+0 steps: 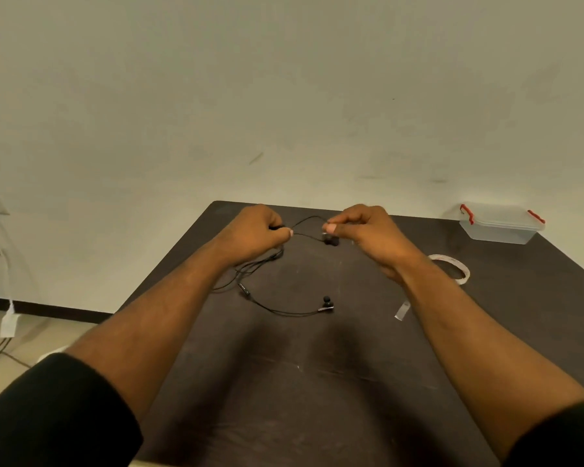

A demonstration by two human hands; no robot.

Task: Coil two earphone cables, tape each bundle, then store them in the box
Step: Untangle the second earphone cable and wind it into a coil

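A black earphone cable (277, 310) lies partly loose on the dark table (284, 382). My left hand (253, 232) is closed on a gathered part of the cable, and several strands hang from it down to the table. My right hand (364, 227) pinches the cable near an earbud (329, 240), which dangles just below its fingers. A thin loop of cable runs between the two hands. The other earbud (327, 303) rests on the table in front of me. A roll of white tape (452, 266) lies right of my right wrist. A second earphone is not visible.
A clear plastic box (499, 224) with red latches and its lid on stands at the table's far right corner. A cut strip of tape (402, 311) lies by my right forearm. Left of the table, cables and a white adapter (9, 325) hang near the floor.
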